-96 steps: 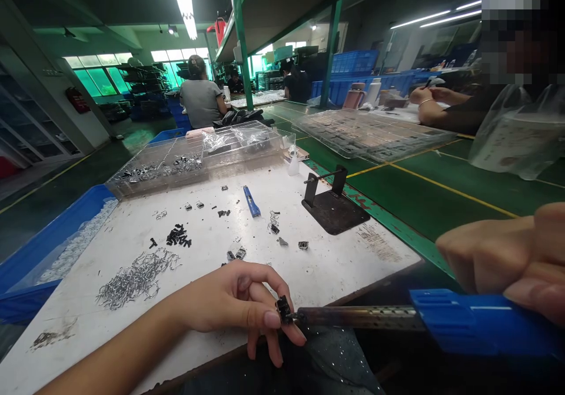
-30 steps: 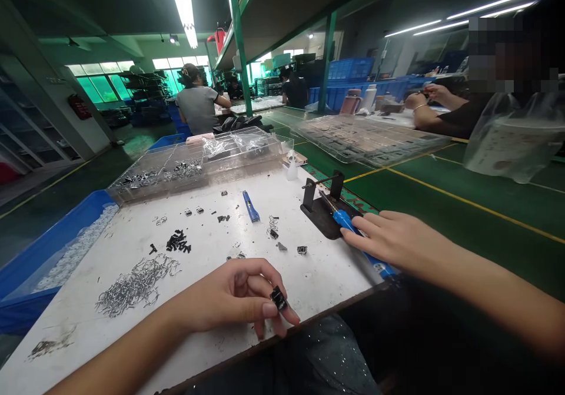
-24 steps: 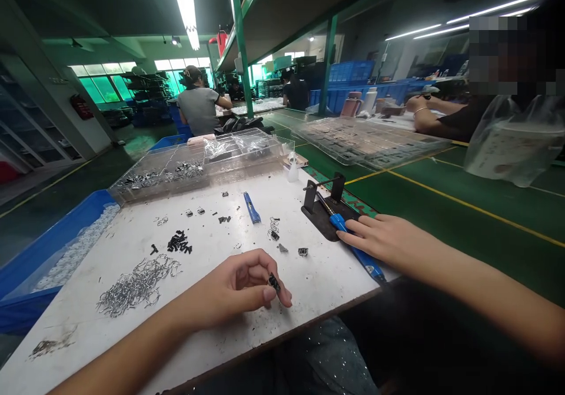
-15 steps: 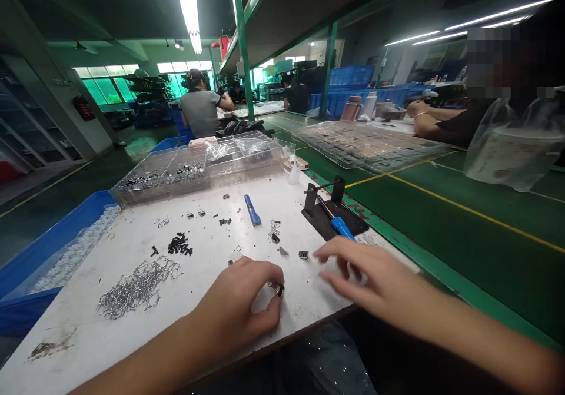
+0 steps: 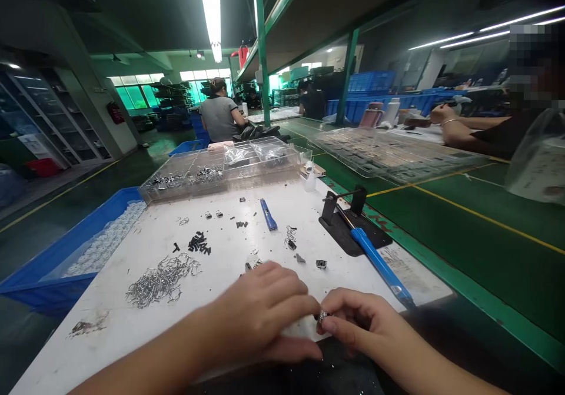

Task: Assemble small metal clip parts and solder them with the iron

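Observation:
My right hand point(image 5: 371, 324) pinches a small black-and-metal part point(image 5: 323, 317) between thumb and fingertips, just above the front edge of the white table point(image 5: 145, 342). My left hand point(image 5: 260, 312) is beside it, palm down. Its fingertips reach the part, and its thumb is stretched out apart below. Beyond the hands lie another small black-and-metal piece point(image 5: 321, 264), a grey scrap point(image 5: 299, 258) and a little cluster of bent wire point(image 5: 291, 233). To the left are a heap of bent metal wires point(image 5: 161, 280) and a pile of small black pieces point(image 5: 199, 242).
A soldering iron with a blue handle point(image 5: 379, 265) rests on a black stand point(image 5: 339, 239) at the right. A blue pen-like tool point(image 5: 268, 215) lies mid-table. Behind are a clear compartment tray point(image 5: 176, 186) and a small white bottle point(image 5: 309, 177). A blue bin point(image 5: 39, 277) stands left.
My right hand has moved in to my left hand and taken hold of the small part. My left thumb has come away from it. The view has shifted left.

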Demonstrator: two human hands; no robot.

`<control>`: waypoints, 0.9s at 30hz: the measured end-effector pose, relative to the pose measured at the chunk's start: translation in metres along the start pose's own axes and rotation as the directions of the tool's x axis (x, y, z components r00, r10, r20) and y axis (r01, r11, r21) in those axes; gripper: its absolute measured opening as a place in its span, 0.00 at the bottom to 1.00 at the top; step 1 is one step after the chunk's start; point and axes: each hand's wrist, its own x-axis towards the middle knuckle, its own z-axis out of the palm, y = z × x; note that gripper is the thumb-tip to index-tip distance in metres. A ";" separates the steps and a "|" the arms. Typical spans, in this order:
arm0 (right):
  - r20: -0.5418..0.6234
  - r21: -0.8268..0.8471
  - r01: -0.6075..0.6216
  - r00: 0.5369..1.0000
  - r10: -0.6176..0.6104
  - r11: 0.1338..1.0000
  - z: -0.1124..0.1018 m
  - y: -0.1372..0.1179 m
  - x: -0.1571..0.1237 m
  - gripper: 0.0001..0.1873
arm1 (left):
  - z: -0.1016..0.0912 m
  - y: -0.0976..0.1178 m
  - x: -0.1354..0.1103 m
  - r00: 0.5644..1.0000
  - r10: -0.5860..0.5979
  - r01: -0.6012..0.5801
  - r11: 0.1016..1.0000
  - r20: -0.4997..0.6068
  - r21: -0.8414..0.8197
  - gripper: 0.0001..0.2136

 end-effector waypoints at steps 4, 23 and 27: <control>-0.010 0.034 -0.005 1.000 0.005 0.999 -0.002 -0.001 0.002 0.22 | -0.056 -0.034 -0.009 0.902 -0.432 0.431 0.900 -0.004 0.064 0.09; -0.042 -0.012 -0.001 0.999 0.000 1.000 -0.004 0.010 0.004 0.22 | -0.118 -0.089 -0.067 -0.042 -0.910 0.829 0.198 0.412 0.523 0.11; -0.043 -0.020 -0.017 0.999 0.016 1.000 -0.004 0.011 0.005 0.23 | -0.120 -0.087 -0.066 -0.022 -0.901 0.839 0.220 0.434 0.497 0.09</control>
